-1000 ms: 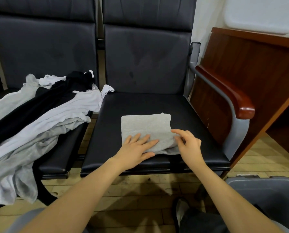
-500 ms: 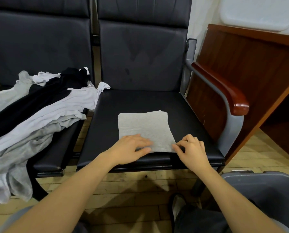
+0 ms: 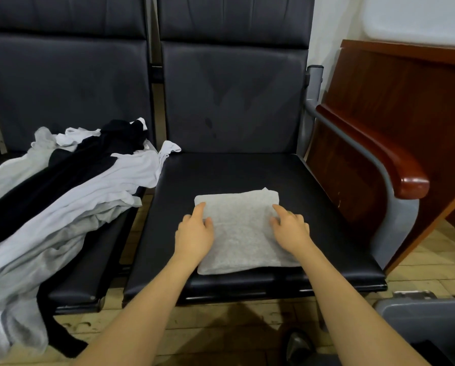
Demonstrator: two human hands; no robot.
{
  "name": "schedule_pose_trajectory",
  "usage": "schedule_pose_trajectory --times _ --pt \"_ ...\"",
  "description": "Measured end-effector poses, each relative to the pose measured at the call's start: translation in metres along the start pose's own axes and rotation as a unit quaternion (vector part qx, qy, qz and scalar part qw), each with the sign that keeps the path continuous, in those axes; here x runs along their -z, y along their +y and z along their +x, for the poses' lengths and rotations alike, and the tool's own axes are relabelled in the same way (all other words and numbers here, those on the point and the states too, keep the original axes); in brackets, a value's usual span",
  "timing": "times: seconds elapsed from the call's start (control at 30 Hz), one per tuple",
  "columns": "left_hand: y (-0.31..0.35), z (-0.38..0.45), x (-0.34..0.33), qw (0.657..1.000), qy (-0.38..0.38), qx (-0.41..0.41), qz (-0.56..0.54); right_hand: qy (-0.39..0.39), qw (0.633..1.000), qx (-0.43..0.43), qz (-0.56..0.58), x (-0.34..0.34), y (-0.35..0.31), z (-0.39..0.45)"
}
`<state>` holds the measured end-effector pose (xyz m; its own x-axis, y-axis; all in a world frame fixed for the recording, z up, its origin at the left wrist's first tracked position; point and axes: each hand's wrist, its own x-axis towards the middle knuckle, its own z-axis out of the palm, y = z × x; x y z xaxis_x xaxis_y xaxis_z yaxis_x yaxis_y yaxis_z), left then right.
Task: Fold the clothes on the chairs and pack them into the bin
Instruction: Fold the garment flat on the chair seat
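From the head camera, a folded grey garment [image 3: 243, 231] lies flat as a neat rectangle on the black seat of the right-hand chair [image 3: 326, 215], toward the front edge. The left hand [image 3: 194, 233] rests on the garment's left side, index finger stretched along the edge toward the far left corner, the other fingers loosely bent on the cloth and grasping nothing. The right hand [image 3: 289, 231] lies on the right side of the garment in the same manner, index finger pointing toward the far right corner, fingers relaxed and pressing down rather than pinching. On the neighbouring chair [image 3: 70, 262] to the left sprawls an unfolded pile of clothes [image 3: 62, 196], white, grey and black pieces mixed, with parts hanging over the seat front toward the wooden floor [image 3: 207, 331]. The right chair has a wooden armrest [image 3: 384, 159] on a grey metal frame, beside a brown wooden cabinet [image 3: 406, 101]. The rim of a grey bin [image 3: 419, 310] shows at the lower right corner, near the chair's front.
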<state>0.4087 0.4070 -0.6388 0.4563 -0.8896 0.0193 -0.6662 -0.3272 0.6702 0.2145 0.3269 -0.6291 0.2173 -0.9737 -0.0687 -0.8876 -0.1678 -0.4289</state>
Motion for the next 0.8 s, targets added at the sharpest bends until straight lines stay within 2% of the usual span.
schedule_pose_trajectory --times 0.3,0.4,0.5,0.67,0.8 --pt "0.019 0.008 -0.011 0.986 0.012 -0.071 -0.152 -0.076 0.994 0.023 0.081 0.000 -0.002 0.007" --pt "0.021 0.006 -0.006 0.983 0.014 -0.075 -0.168 -0.054 0.981 0.043 0.181 0.007 0.000 -0.006" --pt "0.028 -0.002 0.004 0.981 0.024 -0.111 -0.157 -0.040 0.971 0.051 0.228 0.018 0.001 -0.022" --pt "0.040 -0.034 0.023 0.972 0.033 -0.188 -0.136 0.015 0.978 0.102 0.183 0.035 -0.010 -0.052" --pt "0.058 -0.052 0.042 0.966 0.048 -0.212 -0.139 0.053 0.975 0.123 0.180 0.061 -0.015 -0.078"
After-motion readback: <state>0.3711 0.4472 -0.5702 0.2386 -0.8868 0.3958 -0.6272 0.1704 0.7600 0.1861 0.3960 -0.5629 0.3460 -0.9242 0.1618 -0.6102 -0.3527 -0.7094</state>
